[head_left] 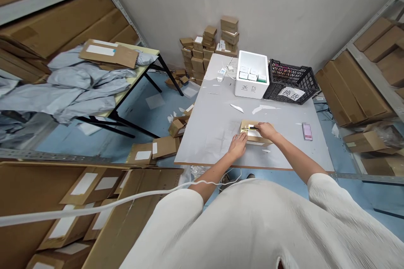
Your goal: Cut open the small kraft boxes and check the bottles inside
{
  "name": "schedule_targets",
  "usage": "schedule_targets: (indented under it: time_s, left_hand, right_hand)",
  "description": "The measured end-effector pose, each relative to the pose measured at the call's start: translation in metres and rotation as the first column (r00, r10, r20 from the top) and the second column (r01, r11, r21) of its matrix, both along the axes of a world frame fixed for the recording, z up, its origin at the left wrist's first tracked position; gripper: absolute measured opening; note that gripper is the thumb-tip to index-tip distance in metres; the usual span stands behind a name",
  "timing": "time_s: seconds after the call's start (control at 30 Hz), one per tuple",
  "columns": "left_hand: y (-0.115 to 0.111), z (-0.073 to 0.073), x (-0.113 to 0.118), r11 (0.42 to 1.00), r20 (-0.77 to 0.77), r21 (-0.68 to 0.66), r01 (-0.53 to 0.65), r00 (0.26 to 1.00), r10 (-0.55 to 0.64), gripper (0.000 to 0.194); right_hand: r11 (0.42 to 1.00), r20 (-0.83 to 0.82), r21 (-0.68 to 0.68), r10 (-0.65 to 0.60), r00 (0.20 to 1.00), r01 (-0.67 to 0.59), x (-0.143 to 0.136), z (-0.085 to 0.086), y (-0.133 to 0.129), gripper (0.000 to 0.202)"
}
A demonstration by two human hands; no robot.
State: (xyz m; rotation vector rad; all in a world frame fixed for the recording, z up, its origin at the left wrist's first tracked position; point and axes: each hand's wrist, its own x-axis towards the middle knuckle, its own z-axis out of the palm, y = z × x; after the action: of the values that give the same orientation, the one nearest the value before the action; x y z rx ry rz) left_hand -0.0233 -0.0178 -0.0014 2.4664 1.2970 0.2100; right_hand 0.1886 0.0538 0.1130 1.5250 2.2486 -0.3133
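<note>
Near the front edge of the grey table [208, 122], my right hand [267, 130] is closed around a slim dark tool [251, 127] on the cardboard box [256, 137], and my left hand [239, 144] lies against the box's near left side, whether gripping or only pressing I cannot tell. If the tool is sharp, too much force could make it skip into that hand, and a weak hold could let the box skid.
</note>
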Motion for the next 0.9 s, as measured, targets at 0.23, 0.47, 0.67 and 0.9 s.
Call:
schedule_targets:
  time_s: [0.23,0.47,0.67,0.9]
  left_hand:
    - [0.0007,-0.0009,-0.0002,1.0,0.007,0.016,-0.009,1.0,0.009,0.073]
    - [-0.0002,0.0043,-0.0006,1.0,-0.003,0.001,-0.007,1.0,0.007,0.072]
    - [0.0004,0.0048,-0.0009,1.0,-0.002,-0.014,-0.013,1.0,0.013,0.072]
    - [-0.0002,0.0071,-0.0007,1.0,-0.007,-0.017,-0.013,1.0,0.013,0.074]
  right_hand:
    - [1.0,-0.001,-0.02,0.014,1.0,-0.014,0.0022,-0.0061,0.0067,0.039]
    - [0.999,-0.013,-0.031,0.024,1.0,-0.024,0.0024,-0.0074,0.0095,0.036]
    - [0.998,0.008,-0.006,0.058,0.998,-0.058,-0.0005,-0.005,0.0091,0.037]
    - [0.999,-0.002,-0.045,-0.008,1.0,0.008,-0.0009,-0.0074,0.0058,0.038]
